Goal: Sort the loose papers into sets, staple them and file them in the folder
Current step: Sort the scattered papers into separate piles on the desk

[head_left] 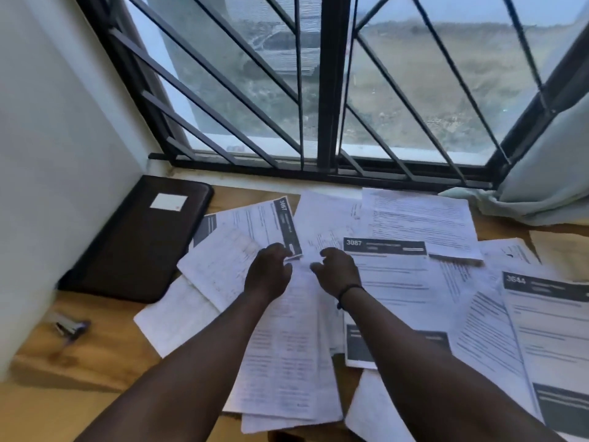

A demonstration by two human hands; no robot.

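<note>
Three numbers can be read, each white on a sheet's dark header band — "3087" on the sheet at frame centre [384,247] and "367" on the tilted sheet just left of centre [288,224]. "3644" heads the sheet at the right edge [541,287] — all finer print is blurred.

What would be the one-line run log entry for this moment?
left hand: touches printed white paper sheets | right hand: above them | dark brown leather folder: closed | small metal stapler: untouched

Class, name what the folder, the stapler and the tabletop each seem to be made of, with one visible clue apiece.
Folder: probably leather or imitation; dark, matte, rounded padded corners.
Stapler: apparently metal; its silvery body glints, though blurred.
Tabletop: wood or wood veneer; warm brown with visible grain and a slight sheen.
</note>
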